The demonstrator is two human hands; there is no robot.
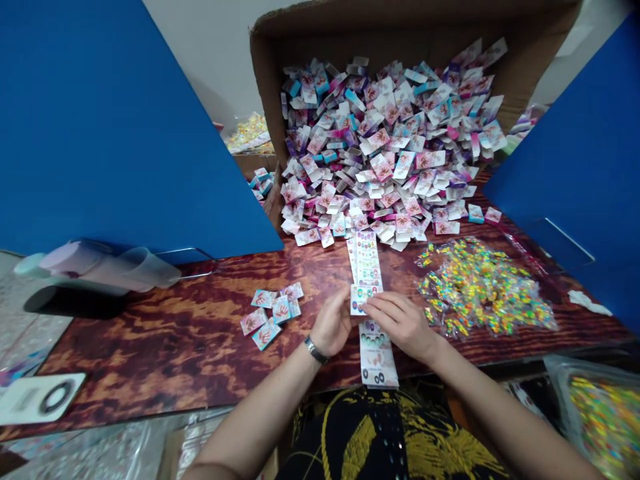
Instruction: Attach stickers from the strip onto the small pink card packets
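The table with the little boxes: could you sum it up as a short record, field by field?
Surface: reddish-brown patterned table
Left hand: at the left edge of a small printed piece
Right hand: fingers over its right side
Beneath hands: printed strips
Left: loose group of small boxes
Right: clear packets of colourful pieces
Far side: open carton, little boxes heaped in and before it

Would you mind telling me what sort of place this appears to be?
It looks like a packing workstation, perhaps in a workshop: a large cardboard box spills small printed cartons onto the table, a heap of clear packets with colourful contents lies nearby, and blue panels flank the work area.
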